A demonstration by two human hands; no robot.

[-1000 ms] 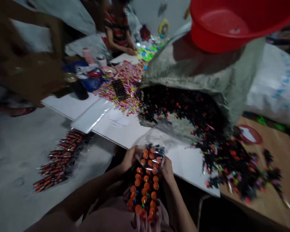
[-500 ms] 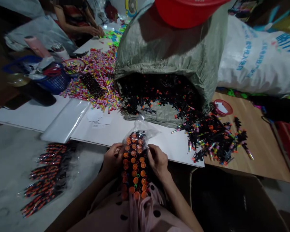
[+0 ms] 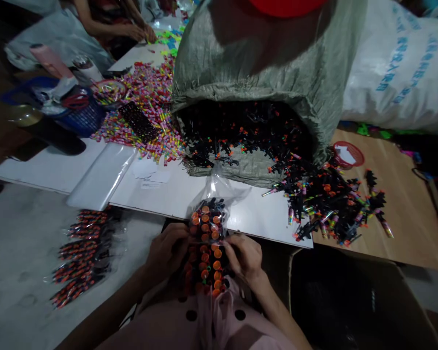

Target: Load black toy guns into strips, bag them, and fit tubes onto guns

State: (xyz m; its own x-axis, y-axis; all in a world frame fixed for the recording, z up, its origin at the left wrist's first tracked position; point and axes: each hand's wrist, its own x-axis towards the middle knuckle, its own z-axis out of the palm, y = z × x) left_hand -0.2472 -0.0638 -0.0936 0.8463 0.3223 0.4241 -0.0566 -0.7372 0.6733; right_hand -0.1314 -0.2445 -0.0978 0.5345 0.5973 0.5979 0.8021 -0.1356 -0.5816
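Sleeving, we judge, the orange-cupped bundle (image 3: 217, 265), lower centre, into its clear bag (image 3: 216, 183) | right hand (image 3: 246, 255): fingertips pinched on bag edge | left hand (image 3: 169, 249): fingers curled, hold unclear to us | next move likely calls for even downward drawing

Blue characters (image 3: 396, 61) on white sack (image 3: 405, 70), too blurred to read; print on paper (image 3: 151, 176) illegible.

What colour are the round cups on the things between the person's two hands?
The round cups are orange, best seen in the head view.
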